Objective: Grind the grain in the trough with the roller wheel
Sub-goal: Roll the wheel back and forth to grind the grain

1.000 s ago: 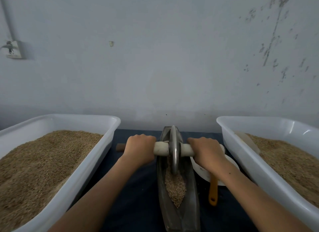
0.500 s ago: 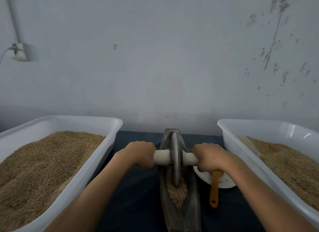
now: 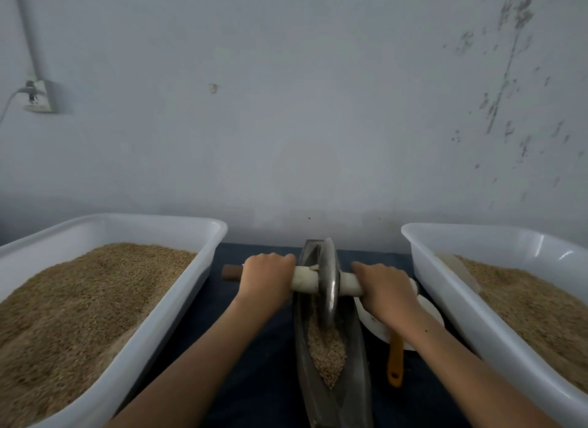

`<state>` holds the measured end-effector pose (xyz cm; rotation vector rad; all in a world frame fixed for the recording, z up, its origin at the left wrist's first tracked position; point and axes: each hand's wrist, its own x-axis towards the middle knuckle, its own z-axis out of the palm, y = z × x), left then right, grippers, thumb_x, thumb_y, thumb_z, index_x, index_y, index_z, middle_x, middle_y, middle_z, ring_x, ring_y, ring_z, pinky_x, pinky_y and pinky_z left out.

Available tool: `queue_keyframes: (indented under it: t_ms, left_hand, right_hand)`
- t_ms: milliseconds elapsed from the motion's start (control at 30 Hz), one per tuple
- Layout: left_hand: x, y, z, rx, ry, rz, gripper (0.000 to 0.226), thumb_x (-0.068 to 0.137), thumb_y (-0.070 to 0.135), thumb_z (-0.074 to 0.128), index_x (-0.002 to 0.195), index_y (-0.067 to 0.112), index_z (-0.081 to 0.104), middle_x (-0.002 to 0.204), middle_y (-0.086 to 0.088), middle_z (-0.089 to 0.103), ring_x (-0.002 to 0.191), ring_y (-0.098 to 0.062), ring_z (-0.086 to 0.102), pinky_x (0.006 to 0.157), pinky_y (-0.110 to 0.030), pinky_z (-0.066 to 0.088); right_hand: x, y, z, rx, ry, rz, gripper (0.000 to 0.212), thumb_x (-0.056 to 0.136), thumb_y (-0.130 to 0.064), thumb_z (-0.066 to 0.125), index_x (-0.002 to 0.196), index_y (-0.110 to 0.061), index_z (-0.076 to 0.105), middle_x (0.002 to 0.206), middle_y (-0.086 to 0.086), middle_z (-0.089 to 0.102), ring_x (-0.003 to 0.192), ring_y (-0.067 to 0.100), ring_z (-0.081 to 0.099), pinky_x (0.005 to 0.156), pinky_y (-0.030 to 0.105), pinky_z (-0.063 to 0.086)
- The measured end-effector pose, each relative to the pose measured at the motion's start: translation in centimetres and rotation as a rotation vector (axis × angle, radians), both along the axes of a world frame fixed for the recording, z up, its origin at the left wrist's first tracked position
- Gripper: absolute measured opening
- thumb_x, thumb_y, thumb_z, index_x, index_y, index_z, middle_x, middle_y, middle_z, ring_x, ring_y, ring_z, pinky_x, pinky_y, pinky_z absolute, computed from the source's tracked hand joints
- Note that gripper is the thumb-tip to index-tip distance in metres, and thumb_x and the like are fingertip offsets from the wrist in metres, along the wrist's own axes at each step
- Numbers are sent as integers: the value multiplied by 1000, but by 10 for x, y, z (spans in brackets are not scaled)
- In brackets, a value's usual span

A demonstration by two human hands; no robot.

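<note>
The desk (image 3: 261, 357) has a dark blue top running back to the wall. 2 white tubs rest on it: the left tub (image 3: 178, 303), heaped with grain, lies outward of the left hand's fingers (image 3: 270, 262), and the right tub (image 3: 461, 310) lies outward of the right hand's fingers (image 3: 378, 270). Between both sets of fingers, the narrow metal trough (image 3: 358, 348) runs lengthwise. Below the right fingers sits a white dish (image 3: 428, 310) with an orange handle (image 3: 395, 360).
</note>
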<state>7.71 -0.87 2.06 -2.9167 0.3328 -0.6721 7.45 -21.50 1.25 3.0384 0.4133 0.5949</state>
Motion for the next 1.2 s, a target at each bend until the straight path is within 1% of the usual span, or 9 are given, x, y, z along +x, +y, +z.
queue_keyframes:
  t_ms: [200,333,400,500,633,733,933,1067,1200]
  left_hand:
    - [1,12,11,-5,366,-52,36,81,32,66,112,17,57,104,-3,63,92,-18,59,72,-29,39]
    - [0,15,15,-75,610,-65,39,80,27,68,115,15,57,99,-2,62,86,-16,56,74,-29,42]
    - [1,14,14,-81,599,-60,38,80,27,68,114,15,57,95,-1,60,84,-15,54,74,-29,42]
    - [3,12,10,-15,415,-47,35,81,32,66,112,17,58,99,-2,63,84,-16,55,71,-29,40]
    - [6,7,2,-26,129,-23,25,85,31,60,107,21,54,99,-1,63,90,-20,59,70,-29,38]
    - [5,6,-2,-54,33,-24,19,87,28,57,104,21,52,98,-1,63,88,-20,59,68,-28,37]
    - [6,12,7,-11,284,-59,31,82,31,63,109,19,56,102,-2,63,91,-18,59,71,-29,39]
    - [3,14,13,-31,572,-56,39,77,29,69,112,17,58,93,0,61,84,-18,57,74,-30,45]
    - [4,14,13,-42,579,-52,40,77,30,70,112,18,58,97,-1,62,85,-17,57,74,-31,44]
  right_hand:
    - [-9,5,21,-176,236,-7,26,83,-14,57,108,-21,56,100,1,62,88,19,59,67,28,36]
    - [-13,5,29,-231,361,-8,28,84,-16,59,112,-18,58,100,3,63,87,20,61,62,26,35]
    - [-11,5,30,-222,367,-12,28,83,-17,60,112,-18,59,100,3,64,87,19,61,62,26,36]
    - [-6,6,24,-182,303,-35,26,83,-17,59,109,-20,59,100,1,64,87,19,61,64,27,36]
    - [0,7,9,-51,41,-47,16,86,-18,57,98,-26,50,93,-4,63,73,15,50,62,28,30]
    - [2,6,0,-25,-62,-37,15,87,-18,55,94,-26,45,88,-5,61,71,15,49,61,28,29]
    - [-5,7,20,-153,186,-26,22,83,-14,58,104,-22,55,98,0,62,88,20,59,65,28,35]
    - [-12,4,33,-200,460,1,30,80,-17,64,109,-18,59,95,1,62,81,17,60,59,24,39]
    - [-10,4,35,-203,508,-5,33,80,-20,68,112,-19,58,99,2,64,84,17,61,60,24,41]
